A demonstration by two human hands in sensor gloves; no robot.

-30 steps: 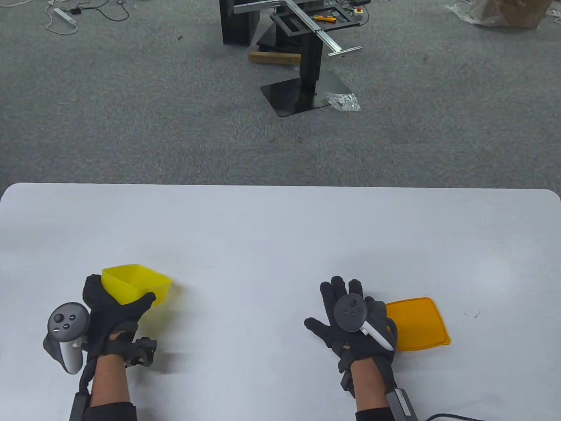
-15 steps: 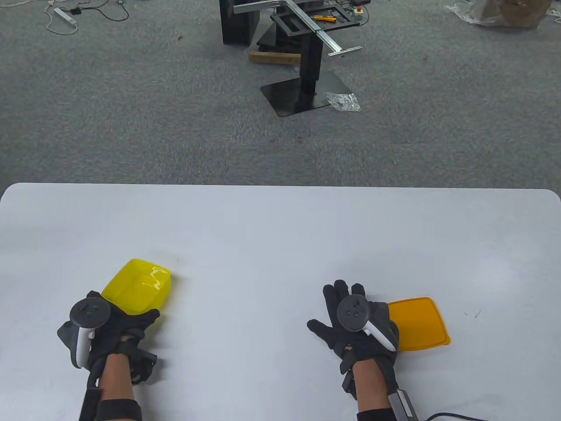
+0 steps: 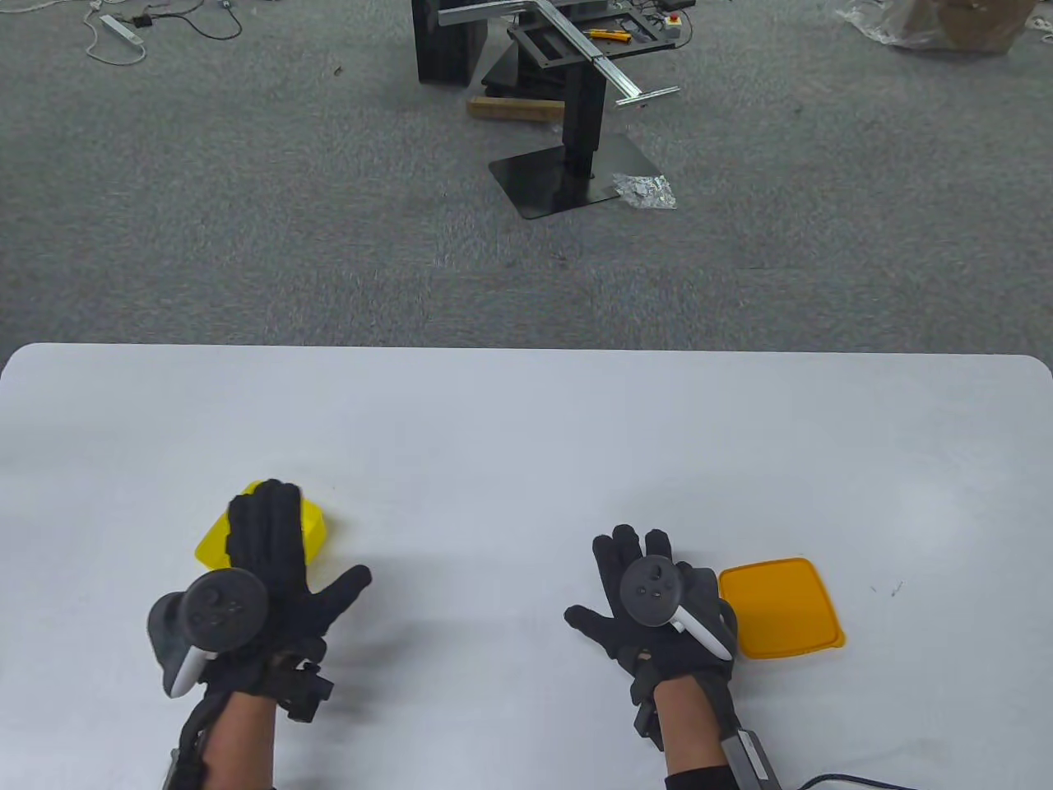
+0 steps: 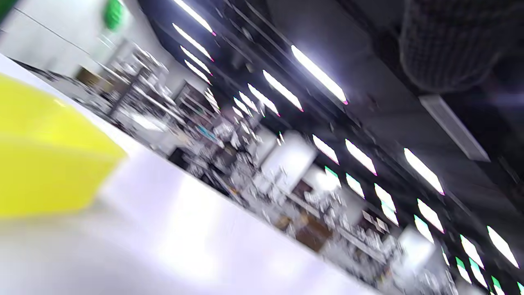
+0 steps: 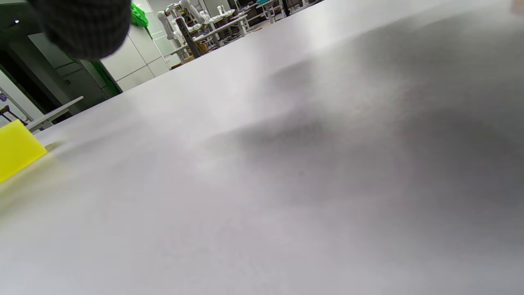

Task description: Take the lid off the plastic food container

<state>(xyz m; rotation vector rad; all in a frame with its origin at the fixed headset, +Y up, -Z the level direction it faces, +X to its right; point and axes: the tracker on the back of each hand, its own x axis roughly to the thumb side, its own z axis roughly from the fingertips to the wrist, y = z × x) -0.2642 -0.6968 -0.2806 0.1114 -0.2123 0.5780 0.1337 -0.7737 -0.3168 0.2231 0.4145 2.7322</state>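
Observation:
The yellow plastic container (image 3: 212,543) sits on the white table (image 3: 526,428) at the near left and looks bottom-up. It also shows, blurred, in the left wrist view (image 4: 41,164) and at the left edge of the right wrist view (image 5: 14,147). My left hand (image 3: 288,551) is open, its fingers stretched out over the container's top; I cannot tell if they touch it. The orange lid (image 3: 781,609) lies flat on the table at the near right, apart from the container. My right hand (image 3: 605,576) is open, palm down, just left of the lid and holding nothing.
The table's far edge runs across the middle of the table view. Beyond it is grey carpet with a black metal stand (image 3: 576,156), cables and a box, all off the table.
My left hand turned the yellow container over, set it on the table and opened, fingers now spread over it. My right hand shifted slightly left, away from the lid.

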